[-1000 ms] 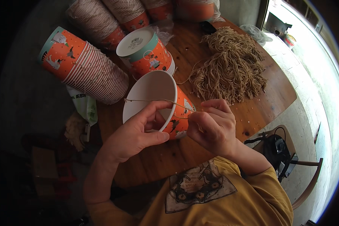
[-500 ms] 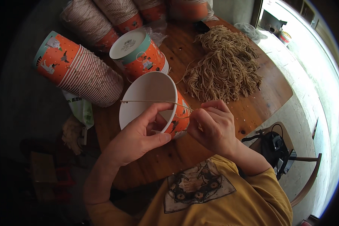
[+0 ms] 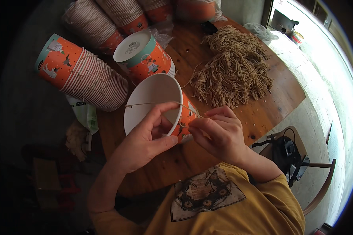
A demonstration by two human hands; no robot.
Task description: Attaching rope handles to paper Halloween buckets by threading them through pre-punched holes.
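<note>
A paper bucket (image 3: 151, 91), white inside and orange with printed figures outside, lies tilted on the wooden table with its mouth toward me. My left hand (image 3: 143, 139) grips its near rim, index finger reaching over the opening and thumb by the edge. A thin tan cord (image 3: 141, 104) crosses the mouth from the far-left rim, passes the index fingertip and runs to the right side wall. There my right hand (image 3: 220, 131) pinches the cord, with a small loop hanging by its fingertips. Whether the cord is knotted there I cannot tell.
A heap of tan cords (image 3: 235, 66) lies at the back right of the table (image 3: 276, 103). A leaning bucket stack (image 3: 82, 72) stands left, an upside-down stack (image 3: 147, 58) behind my bucket. Plastic-wrapped stacks (image 3: 117, 17) line the back. A chair (image 3: 323, 188) holds a black bag (image 3: 282, 150).
My right hand has shifted slightly left, closer to the bucket's wall, and its fingers have changed their pinch. A loop of cord now shows at its fingertips. My left hand has barely moved.
</note>
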